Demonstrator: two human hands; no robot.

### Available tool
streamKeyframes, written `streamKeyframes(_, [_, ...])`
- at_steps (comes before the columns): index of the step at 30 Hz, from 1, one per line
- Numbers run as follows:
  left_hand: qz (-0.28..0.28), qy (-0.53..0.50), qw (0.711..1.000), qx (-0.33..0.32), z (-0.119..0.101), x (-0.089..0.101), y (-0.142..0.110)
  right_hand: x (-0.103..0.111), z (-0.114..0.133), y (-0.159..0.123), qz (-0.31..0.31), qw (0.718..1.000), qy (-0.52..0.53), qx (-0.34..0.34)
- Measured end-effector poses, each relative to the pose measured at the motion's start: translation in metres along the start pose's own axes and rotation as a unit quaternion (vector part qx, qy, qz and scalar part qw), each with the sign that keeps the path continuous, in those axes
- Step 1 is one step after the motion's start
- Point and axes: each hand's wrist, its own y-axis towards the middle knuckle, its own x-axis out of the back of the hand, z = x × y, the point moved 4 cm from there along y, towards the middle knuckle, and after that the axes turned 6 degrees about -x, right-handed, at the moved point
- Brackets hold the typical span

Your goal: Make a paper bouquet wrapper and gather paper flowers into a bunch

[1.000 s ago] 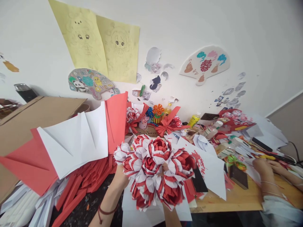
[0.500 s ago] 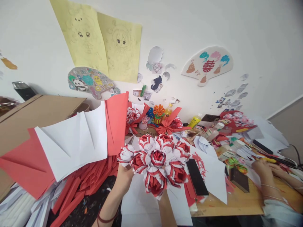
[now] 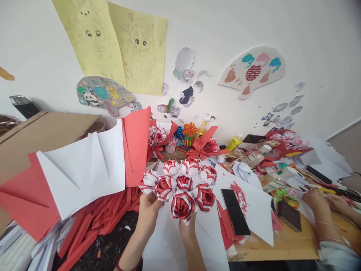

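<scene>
A bouquet of red-and-white paper flowers (image 3: 184,182) is held upright between my hands, its blossoms facing me. My left hand (image 3: 149,211) grips it low on the left side, with the thumb showing and the fingertips hidden behind the flowers. From below, my right hand (image 3: 187,226) is closed around it under the front blossom, which covers most of the fingers. The stems are out of sight. Beneath the bouquet lies white paper (image 3: 166,244). A black phone (image 3: 235,211) rests to the right of my right hand.
Folded red and white sheets (image 3: 84,165) stand at left above red paper strips (image 3: 109,212). Wrapped bouquets, bottles (image 3: 234,143) and small paper flowers (image 3: 189,130) line the wall. Another person's hands (image 3: 317,203) work at the right, by a dark box (image 3: 289,215).
The bouquet has shifted slightly left and tipped a little, and my right hand has come into view below it. The camera view has moved slightly. The bouquet stays in both hands.
</scene>
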Motion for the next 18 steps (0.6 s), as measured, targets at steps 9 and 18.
streamKeyframes(9, [0.001, 0.003, 0.999, 0.038, 0.011, -0.006, -0.002, -0.187, 0.116, -0.080, 0.016, 0.998, -0.008, -0.057])
streamKeyframes(18, [-0.024, -0.002, 0.998, 0.055, 0.008, -0.019, -0.011, -0.184, 0.083, -0.086, -0.050, 0.931, 0.358, -0.051])
